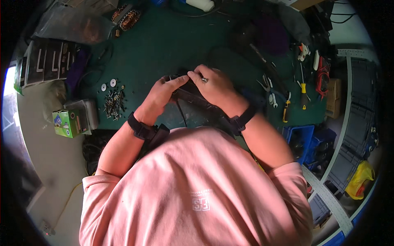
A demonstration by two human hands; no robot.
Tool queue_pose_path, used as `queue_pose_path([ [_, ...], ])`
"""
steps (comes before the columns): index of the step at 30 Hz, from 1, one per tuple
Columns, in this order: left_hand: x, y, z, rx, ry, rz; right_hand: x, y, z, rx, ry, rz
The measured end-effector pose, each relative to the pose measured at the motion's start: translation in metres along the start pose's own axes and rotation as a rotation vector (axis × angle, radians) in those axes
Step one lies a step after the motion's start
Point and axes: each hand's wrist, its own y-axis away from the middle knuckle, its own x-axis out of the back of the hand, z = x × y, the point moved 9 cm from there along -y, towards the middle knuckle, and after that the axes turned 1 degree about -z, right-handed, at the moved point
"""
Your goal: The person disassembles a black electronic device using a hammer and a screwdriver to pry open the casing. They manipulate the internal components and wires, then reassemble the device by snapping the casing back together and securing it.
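Observation:
Both hands meet over a dark, long black part (192, 97) just above the green mat. My left hand (164, 91) is closed on the part's left end, thumb along its upper side. My right hand (215, 88) is closed too, its thumb and fingers pinched near my left thumb. A small shiny silver metal piece (204, 80) sticks out between the right fingers; its kind is too small to make out. The black part runs below the right hand toward that wrist. Much of it is hidden by the hands and shadow. A black strap circles each wrist.
A pile of screws (113, 105) lies left on the green mat (172, 45), beside two white washers (104, 87). At right lie pliers (266, 87), a yellow-handled screwdriver (303, 92) and other tools. A green box (67, 123) stands far left; blue bins (298, 139) sit lower right.

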Motion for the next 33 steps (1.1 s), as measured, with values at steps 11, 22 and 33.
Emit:
queue_pose_path([
  [11, 0.002, 0.024, -0.001, -0.032, 0.103, 0.077, 0.009, 0.031, -0.038, 0.304, 0.206, 0.356],
  [22, 0.0, 0.032, -0.008, -0.155, -0.006, 0.167, -0.002, 0.035, -0.018, 0.187, 0.13, 0.243],
  [33, 0.01, 0.022, -0.022, -0.125, 0.06, 0.078, -0.006, 0.034, -0.02, 0.134, -0.013, -0.089],
])
